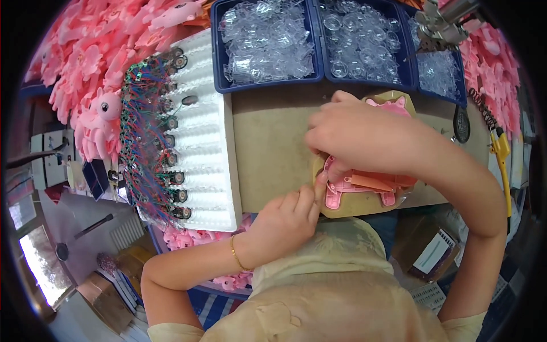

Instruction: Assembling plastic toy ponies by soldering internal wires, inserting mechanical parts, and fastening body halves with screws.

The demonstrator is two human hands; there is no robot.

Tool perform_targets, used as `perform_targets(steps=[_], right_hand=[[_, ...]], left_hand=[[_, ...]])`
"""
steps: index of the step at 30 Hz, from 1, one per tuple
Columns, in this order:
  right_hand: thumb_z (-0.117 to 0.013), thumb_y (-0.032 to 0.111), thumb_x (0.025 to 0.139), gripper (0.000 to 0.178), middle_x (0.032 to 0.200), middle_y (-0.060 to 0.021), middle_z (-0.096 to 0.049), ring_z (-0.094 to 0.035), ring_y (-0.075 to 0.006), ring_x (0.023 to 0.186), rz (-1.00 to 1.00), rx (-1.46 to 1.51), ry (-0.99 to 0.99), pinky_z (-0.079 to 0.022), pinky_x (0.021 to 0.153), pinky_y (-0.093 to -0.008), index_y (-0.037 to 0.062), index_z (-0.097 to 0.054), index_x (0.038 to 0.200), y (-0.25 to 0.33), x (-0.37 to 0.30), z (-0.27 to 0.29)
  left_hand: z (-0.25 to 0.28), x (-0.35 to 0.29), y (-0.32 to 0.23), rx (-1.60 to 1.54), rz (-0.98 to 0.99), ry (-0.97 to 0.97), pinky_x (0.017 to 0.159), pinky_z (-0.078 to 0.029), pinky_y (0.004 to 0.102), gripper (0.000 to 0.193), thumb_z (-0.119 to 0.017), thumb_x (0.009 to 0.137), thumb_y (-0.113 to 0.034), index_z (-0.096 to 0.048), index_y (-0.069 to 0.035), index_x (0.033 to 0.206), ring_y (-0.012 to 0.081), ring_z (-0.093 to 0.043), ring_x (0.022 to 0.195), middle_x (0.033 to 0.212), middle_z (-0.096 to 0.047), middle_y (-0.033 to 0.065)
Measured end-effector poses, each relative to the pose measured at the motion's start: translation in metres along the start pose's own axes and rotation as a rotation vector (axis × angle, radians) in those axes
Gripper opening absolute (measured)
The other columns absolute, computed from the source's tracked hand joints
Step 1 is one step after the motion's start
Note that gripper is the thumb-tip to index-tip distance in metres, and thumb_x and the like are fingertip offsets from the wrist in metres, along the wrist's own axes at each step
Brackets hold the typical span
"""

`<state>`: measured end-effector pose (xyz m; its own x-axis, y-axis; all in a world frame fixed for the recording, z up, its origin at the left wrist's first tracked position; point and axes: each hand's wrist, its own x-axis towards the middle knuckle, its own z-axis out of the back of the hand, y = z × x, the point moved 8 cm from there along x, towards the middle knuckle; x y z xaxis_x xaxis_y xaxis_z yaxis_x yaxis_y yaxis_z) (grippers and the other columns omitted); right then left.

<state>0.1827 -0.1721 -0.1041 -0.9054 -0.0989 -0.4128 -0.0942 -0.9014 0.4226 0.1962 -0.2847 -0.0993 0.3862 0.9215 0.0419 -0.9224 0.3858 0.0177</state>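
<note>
A pink plastic toy body shell (388,198) lies in a tan holder (356,210) on the table edge in front of me. Inside the shell shows an orange strip-like part (370,182). My left hand (288,219), with a thin gold bracelet at the wrist, has its fingers closed at the shell's left edge. My right hand (345,131) reaches over the shell from the right with fingers curled in and thumb down at the same left edge. Anything small between the fingertips is hidden. The right hand and forearm cover the middle of the shell.
Blue bins (268,85) of clear plastic parts line the table's back. On the left, a white ridged foam tray (211,142) carries several small round speakers with coloured wires (145,142). Pink toy parts (91,62) heap beyond it. A yellow tool (501,149) hangs at right.
</note>
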Motion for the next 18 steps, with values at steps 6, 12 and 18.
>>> perform_targets(steps=[6, 12, 18], right_hand=[[-0.068, 0.028, 0.069, 0.025, 0.079, -0.006, -0.056, -0.055, -0.0216, 0.088, 0.062, -0.03, -0.072, -0.038, 0.081, -0.0336, 0.0066, -0.062, 0.081, 0.003, -0.003, 0.002], [-0.066, 0.028, 0.07, 0.026, 0.085, -0.0065, -0.059, -0.056, -0.0237, 0.089, -0.08, 0.207, 0.093, -0.04, 0.081, -0.0344, 0.006, -0.063, 0.084, -0.005, 0.008, 0.0], [-0.067, 0.03, 0.069, 0.031, 0.086, -0.0072, -0.06, -0.056, -0.0247, 0.089, 0.007, -0.238, 0.104, -0.039, 0.083, -0.0364, 0.0044, -0.063, 0.086, 0.015, 0.012, -0.022]], left_hand=[[-0.002, 0.001, -0.011, 0.357, -0.099, 0.071, 0.051, -0.039, 0.0225, 0.06, -0.051, 0.069, -0.014, -0.047, 0.007, 0.125, 0.0121, -0.05, 0.067, 0.087, -0.051, 0.0056], [-0.018, -0.014, 0.011, -0.366, 0.093, -0.068, 0.057, -0.043, 0.0275, 0.062, -0.052, 0.069, -0.007, -0.041, 0.007, 0.129, 0.0167, -0.054, 0.068, 0.093, -0.055, 0.0097], [-0.01, -0.013, 0.007, -0.329, 0.226, -0.189, 0.059, -0.044, 0.0274, 0.064, -0.054, 0.068, -0.006, -0.04, 0.007, 0.129, 0.0177, -0.054, 0.068, 0.096, -0.055, 0.011]])
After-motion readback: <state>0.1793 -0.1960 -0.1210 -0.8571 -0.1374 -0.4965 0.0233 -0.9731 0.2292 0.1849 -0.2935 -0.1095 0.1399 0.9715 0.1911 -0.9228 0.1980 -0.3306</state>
